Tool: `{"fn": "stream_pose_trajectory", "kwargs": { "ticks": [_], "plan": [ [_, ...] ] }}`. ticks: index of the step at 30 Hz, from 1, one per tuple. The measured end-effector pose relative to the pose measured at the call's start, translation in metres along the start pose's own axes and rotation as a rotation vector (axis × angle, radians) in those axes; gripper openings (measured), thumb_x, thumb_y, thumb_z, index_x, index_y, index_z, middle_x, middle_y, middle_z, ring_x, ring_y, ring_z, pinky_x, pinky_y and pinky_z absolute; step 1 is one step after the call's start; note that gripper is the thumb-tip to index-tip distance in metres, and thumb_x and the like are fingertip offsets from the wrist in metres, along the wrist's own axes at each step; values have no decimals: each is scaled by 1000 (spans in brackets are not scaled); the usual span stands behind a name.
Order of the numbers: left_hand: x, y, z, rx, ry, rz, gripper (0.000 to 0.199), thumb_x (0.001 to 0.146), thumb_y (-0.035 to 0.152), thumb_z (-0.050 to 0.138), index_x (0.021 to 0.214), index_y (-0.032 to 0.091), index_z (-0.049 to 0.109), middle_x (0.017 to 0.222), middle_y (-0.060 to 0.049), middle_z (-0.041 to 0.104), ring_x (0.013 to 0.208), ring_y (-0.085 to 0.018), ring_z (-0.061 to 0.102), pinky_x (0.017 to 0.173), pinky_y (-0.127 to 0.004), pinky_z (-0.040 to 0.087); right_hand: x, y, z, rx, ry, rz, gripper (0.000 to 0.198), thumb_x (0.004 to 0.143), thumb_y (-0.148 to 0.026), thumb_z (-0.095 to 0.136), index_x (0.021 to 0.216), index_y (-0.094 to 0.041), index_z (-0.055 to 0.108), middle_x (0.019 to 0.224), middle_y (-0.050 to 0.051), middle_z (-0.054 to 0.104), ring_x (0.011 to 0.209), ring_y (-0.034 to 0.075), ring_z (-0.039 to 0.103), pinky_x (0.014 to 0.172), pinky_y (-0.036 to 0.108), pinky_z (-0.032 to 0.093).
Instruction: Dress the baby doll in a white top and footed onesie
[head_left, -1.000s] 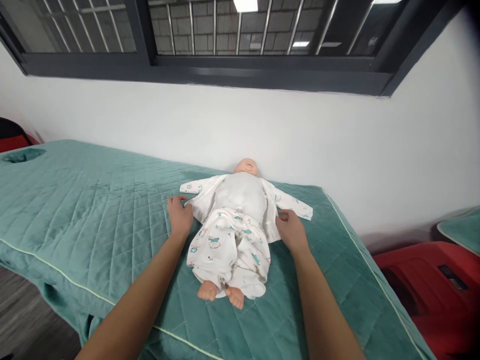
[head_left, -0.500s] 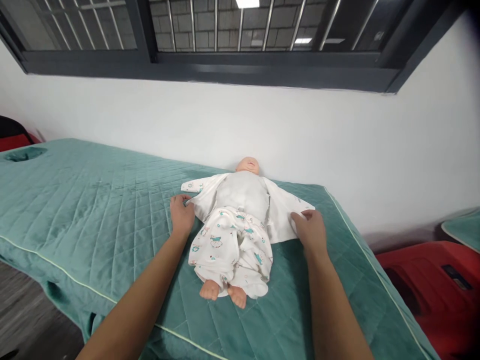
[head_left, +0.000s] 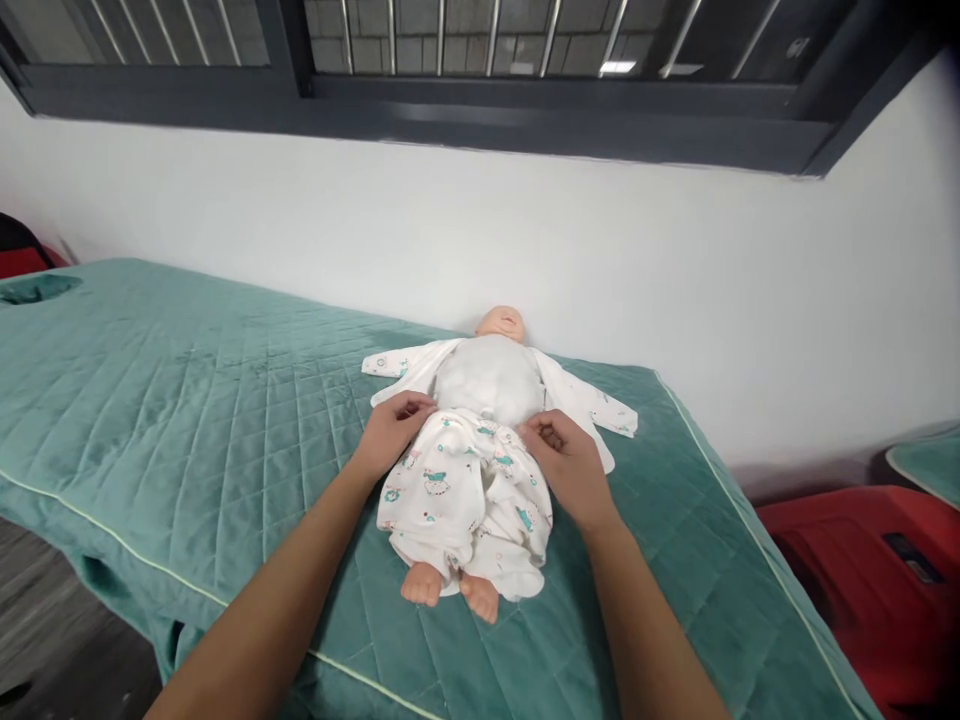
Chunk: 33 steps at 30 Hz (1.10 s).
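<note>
A baby doll (head_left: pixel 501 322) lies on its back, its grey-white cloth torso (head_left: pixel 489 378) bare at the front. Its white shirt (head_left: pixel 574 400) is spread open to both sides, sleeves stretched outward. Printed white baby trousers (head_left: pixel 450 480) cover the legs, with both feet showing at the hems. At the left end of the waistband, my left hand (head_left: pixel 391 432) is closed in a pinch, overlapping the shirt's edge. My right hand (head_left: pixel 571 468) pinches the waistband at its right end, fingers curled. The fingertips are small in view, so the exact grip is hard to see.
The doll rests on a bed with a green quilted cover (head_left: pixel 225 400), which has a face hole (head_left: pixel 37 288) at the far left. Behind it rises a white wall (head_left: pixel 337 220) below a barred window. Red plastic chairs (head_left: pixel 840 560) stand off the right edge.
Both hands have let go of the shirt's outspread flaps and moved inward to the sides of the trousers' waistband. The shirt's right flap has settled closer to the doll. The view has shifted slightly.
</note>
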<state>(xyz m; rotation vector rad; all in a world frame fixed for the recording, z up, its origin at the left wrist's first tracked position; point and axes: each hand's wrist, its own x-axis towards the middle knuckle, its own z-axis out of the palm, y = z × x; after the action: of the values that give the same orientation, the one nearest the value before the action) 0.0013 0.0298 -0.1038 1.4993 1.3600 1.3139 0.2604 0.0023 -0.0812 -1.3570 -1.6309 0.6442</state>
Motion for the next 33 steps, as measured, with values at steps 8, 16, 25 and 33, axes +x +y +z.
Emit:
{"fn": "stream_pose_trajectory", "kwargs": {
  "ticks": [8,16,25,33],
  "plan": [
    [2,5,-7,-17,-218,-42,28,75,44,67,84,18,67,82,-2,66,78,-16,57,73,-27,46,1,1,-9,-3,-153,21,29,84,-45,64,73,-20,53,70,-3,49,64,12,43,60,27,35],
    [-1,8,-12,-85,-381,-30,27,76,42,67,73,17,59,73,2,52,70,-11,46,64,-23,37,1,-3,-28,25,-423,-73,22,80,-38,71,77,-22,56,92,0,49,79,14,49,74,29,42],
    [0,-3,-11,-163,-394,147,28,75,41,71,70,16,58,99,-4,54,86,-15,51,76,-27,40,0,3,-27,7,-350,-201,13,87,-33,62,82,-23,56,110,4,49,105,19,51,91,32,41],
    [5,-1,5,-57,-88,15,31,83,49,58,76,20,53,87,-1,64,80,-15,55,74,-27,42,5,9,-10,-16,-94,-33,18,88,-40,56,84,-23,54,86,1,61,78,17,54,73,31,42]
  ]
}}
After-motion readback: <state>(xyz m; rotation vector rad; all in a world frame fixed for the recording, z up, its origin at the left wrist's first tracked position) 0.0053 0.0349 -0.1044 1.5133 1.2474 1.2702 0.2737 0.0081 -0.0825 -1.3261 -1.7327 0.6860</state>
